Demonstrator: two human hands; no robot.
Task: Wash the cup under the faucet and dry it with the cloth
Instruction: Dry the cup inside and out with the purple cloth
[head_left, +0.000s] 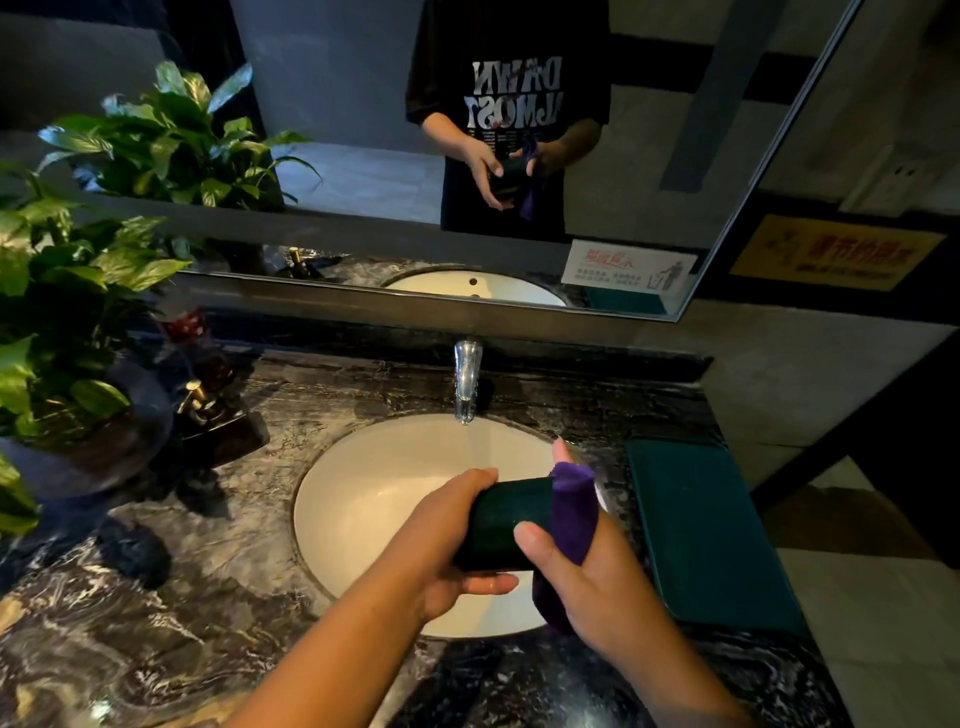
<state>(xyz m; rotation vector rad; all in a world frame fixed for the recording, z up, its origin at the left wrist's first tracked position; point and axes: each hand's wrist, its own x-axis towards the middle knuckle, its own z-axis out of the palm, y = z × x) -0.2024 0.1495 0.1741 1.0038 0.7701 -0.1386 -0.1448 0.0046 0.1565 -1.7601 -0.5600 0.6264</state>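
A dark green cup (506, 519) lies on its side above the white sink basin (363, 499). My left hand (447, 545) grips its base end, fingers over the top and thumb underneath. My right hand (576, 577) holds a purple cloth (574, 506) against the cup's open end, thumb pressed on the cup's side. Part of the cloth hangs down below my right palm. A chrome faucet (466, 382) stands behind the basin, with a thin stream of water falling from its spout just beyond the cup.
Dark marbled counter (156, 597) surrounds the basin. A dark green mat (706, 530) lies to the right of the sink. Potted plants (62, 291) and a soap dispenser (200, 402) crowd the left. A wall mirror (467, 156) hangs behind the faucet.
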